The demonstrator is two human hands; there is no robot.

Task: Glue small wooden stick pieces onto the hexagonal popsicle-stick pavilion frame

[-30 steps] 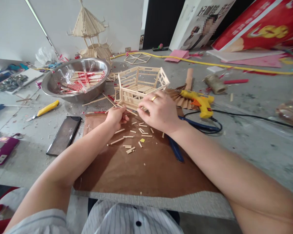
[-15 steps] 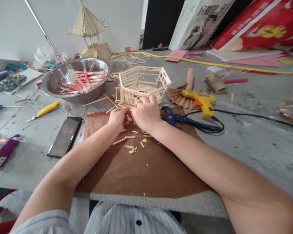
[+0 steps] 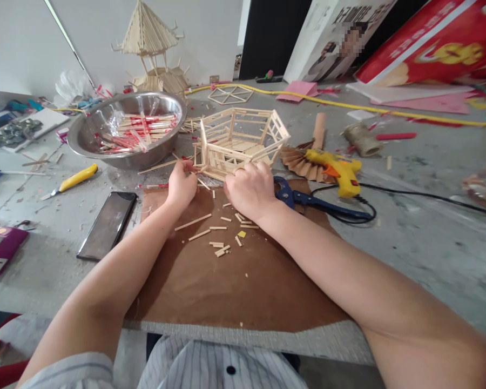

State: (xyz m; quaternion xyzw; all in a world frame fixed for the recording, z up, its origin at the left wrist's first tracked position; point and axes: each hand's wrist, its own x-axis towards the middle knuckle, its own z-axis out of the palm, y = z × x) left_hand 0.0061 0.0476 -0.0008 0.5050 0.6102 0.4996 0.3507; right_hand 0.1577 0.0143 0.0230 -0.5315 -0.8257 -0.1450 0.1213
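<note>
A hexagonal frame of thin wooden sticks [image 3: 243, 135] stands at the far edge of a brown paper sheet [image 3: 235, 281]. My left hand [image 3: 181, 183] is closed, its fingertips pinching at loose sticks beside the frame's near left corner. My right hand [image 3: 249, 188], with a ring on it, rests with curled fingers against the frame's near lower rail. What the fingers grip is hidden. Several short cut stick pieces [image 3: 221, 237] lie on the paper just below both hands.
A steel bowl of red-tipped sticks [image 3: 125, 129] sits at the left. Blue cutters [image 3: 308, 199] and a yellow glue gun [image 3: 340, 168] with its black cord lie to the right. A phone [image 3: 107, 224] and a yellow knife [image 3: 75, 181] lie at the left; a stick pagoda [image 3: 152, 48] stands behind.
My left hand has moved up and left to the frame's near left corner. My right hand slid left off the blue cutters and settled on the frame's lower rail.
</note>
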